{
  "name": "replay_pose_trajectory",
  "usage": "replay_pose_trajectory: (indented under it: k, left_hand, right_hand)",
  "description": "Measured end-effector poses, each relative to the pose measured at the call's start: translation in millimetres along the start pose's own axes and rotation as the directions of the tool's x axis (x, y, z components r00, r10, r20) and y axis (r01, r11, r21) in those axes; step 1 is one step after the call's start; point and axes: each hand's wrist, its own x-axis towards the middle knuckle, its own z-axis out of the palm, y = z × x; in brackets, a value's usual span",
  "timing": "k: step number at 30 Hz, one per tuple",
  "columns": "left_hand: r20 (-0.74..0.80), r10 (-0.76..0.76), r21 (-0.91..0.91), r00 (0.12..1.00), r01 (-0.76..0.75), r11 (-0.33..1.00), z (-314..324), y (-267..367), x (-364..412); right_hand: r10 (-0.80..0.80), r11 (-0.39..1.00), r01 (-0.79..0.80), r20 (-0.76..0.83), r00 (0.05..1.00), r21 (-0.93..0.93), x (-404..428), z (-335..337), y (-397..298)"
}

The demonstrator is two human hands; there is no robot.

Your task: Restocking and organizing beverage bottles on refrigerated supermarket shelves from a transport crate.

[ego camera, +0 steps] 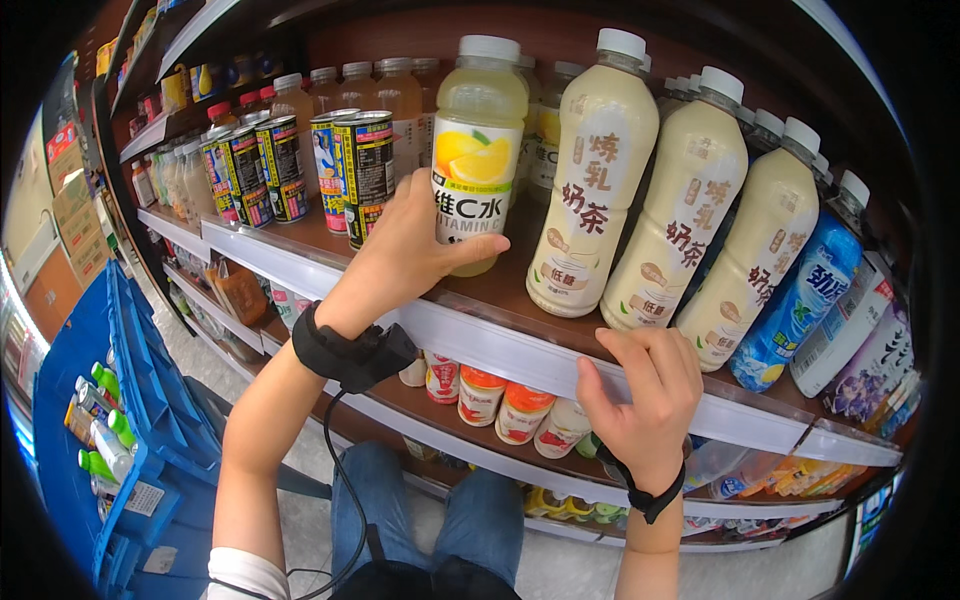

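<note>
My left hand (420, 229) is around the lower left side of a pale yellow vitamin C drink bottle (480, 157), its thumb across the front. The bottle has a white cap and a lemon picture, and stands at the front of a brown shelf (517, 296). My right hand (645, 382) rests at the shelf's front edge with bent fingers and nothing in it. Just above those fingers are large cream-coloured milk tea bottles (600, 180) in a row. Left of my left hand stand black and yellow drink cans (365, 172).
A blue plastic crate (169, 420) at the lower left holds several bottles and cans. White price rails (540, 349) run along the shelf fronts. Lower down are orange-lidded containers (480, 394). A blue drink bottle (799, 300) and cartons (844, 322) stand to the right.
</note>
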Motion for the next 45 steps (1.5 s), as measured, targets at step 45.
replay_pose_trajectory:
  k: [45]
  left_hand:
    - [0.520, -0.188, 0.438, 0.833, -0.072, 0.896, 34.8, -2.6, 78.1]
  right_hand:
    - [0.081, 0.991, -0.084, -0.034, 0.996, -0.107, -24.8, 27.9, -9.8]
